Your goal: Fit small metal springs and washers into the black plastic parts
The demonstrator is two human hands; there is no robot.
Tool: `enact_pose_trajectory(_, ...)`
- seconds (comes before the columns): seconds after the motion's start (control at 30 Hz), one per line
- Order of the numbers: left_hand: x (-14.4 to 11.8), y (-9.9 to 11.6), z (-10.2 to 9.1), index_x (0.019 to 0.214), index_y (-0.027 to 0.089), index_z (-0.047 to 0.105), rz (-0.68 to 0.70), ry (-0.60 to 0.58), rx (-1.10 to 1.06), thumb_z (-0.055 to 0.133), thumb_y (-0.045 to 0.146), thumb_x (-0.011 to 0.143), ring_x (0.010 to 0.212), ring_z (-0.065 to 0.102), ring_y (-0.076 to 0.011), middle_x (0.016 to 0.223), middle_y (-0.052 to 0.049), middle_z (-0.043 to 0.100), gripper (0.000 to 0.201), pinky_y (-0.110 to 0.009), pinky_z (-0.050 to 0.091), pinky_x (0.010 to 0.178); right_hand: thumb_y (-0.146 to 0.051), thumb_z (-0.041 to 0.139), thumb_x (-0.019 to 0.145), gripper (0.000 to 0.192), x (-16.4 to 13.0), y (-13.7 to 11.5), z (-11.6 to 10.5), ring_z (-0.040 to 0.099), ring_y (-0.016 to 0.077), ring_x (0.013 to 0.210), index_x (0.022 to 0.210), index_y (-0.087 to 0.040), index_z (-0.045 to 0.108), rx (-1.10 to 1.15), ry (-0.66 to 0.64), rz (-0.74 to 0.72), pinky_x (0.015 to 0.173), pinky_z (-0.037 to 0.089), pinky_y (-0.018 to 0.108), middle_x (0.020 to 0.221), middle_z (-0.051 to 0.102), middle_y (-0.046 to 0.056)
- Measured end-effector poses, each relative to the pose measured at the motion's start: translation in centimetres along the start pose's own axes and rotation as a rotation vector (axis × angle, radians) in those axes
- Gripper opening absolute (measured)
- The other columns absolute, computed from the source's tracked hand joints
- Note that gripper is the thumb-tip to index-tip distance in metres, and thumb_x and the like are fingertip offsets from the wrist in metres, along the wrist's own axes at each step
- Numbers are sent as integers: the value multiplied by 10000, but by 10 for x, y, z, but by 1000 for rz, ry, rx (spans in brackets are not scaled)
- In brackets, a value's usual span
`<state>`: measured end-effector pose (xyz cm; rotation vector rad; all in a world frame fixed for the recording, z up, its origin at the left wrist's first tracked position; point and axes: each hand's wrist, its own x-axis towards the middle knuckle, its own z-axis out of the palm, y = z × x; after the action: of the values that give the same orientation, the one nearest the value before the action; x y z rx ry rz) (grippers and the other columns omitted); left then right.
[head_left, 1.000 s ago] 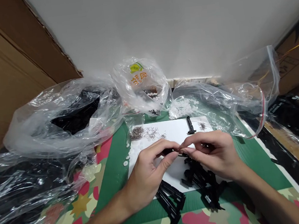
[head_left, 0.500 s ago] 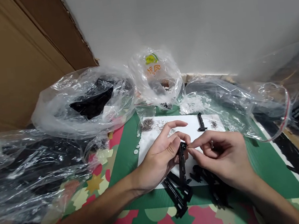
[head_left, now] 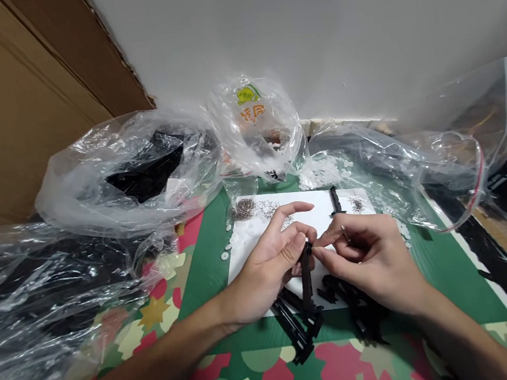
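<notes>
My left hand (head_left: 266, 265) is closed around the upper end of a long, narrow black plastic part (head_left: 306, 281), between thumb and fingers, with the index finger raised and curved. The part hangs nearly upright. Thumb and index finger of my right hand (head_left: 377, 255) pinch at the top of that part; whatever tiny piece they hold is hidden. Below the hands several similar black plastic parts (head_left: 292, 332) lie in a heap, with more black parts (head_left: 363, 311) under my right hand. Another single black part (head_left: 335, 199) lies farther back on the white sheet (head_left: 304, 198).
Small metal pieces (head_left: 244, 209) are piled on the sheet, with another small pile (head_left: 356, 204) at right. White discs (head_left: 240, 234) lie left, and white pieces (head_left: 322, 171) behind. Clear plastic bags (head_left: 75, 192) surround the green mat (head_left: 457, 289). Cardboard (head_left: 19, 107) stands left.
The view has shifted slightly, so everything sits a little farther left and higher. Both hands keep nearly the same grip at the black part's top; my right fingertips have barely moved.
</notes>
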<state>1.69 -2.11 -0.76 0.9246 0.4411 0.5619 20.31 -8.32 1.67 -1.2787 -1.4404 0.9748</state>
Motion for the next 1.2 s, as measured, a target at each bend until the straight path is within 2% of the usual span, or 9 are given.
enact_pose_trajectory(0.13,0,0,1,1411,322,530,23,1,34,614,379,1090,802,539,-115,1073,-19,571,337,-214,407,692,-132,671,862,219,0,-2,1,197,76,542,691,-193,549,-82,-20,-10,483,162,239,599,228,-107)
enact_pose_trajectory(0.27,-1,-1,2,1418,323,526,32,13,74,587,389,1103,794,515,-113,1070,-13,559,328,-215,397,683,-129,650,857,234,0,-5,2,172,78,539,692,-209,505,-103,-14,-22,478,135,245,607,191,-104)
enact_pose_trajectory(0.43,-4,-3,1,1420,330,548,50,49,171,593,414,1097,771,463,-115,1075,-10,540,337,-216,392,671,-132,647,841,354,0,-7,1,175,77,544,643,-232,371,-128,-27,-35,479,145,244,610,190,-96)
enact_pose_trajectory(0.6,-4,-2,2,1409,347,552,45,37,172,580,408,1105,774,463,-112,1071,-2,529,312,-211,396,676,-117,642,855,241,1,-6,-1,178,82,551,669,-199,514,-163,-47,-52,486,151,246,613,193,-97)
enact_pose_trajectory(0.8,-3,0,2,1395,345,542,51,42,203,594,402,1102,720,445,-94,1039,10,534,303,-205,382,642,-115,638,867,239,0,-6,-2,187,83,560,658,-185,545,-194,-44,-69,492,170,242,617,201,-94)
enact_pose_trajectory(1.0,-2,1,4,1372,310,541,69,118,255,630,429,1078,698,472,-101,1005,5,553,329,-214,387,619,-123,636,892,153,0,-4,0,194,82,531,748,-174,633,-229,-20,-64,474,170,242,605,210,-103)
enact_pose_trajectory(1.2,1,3,3,1365,271,543,122,137,255,674,435,1052,733,503,-111,1017,-10,563,377,-214,428,644,-156,649,962,148,-1,2,4,221,87,515,848,-161,743,-310,80,-185,481,208,246,603,244,-99)
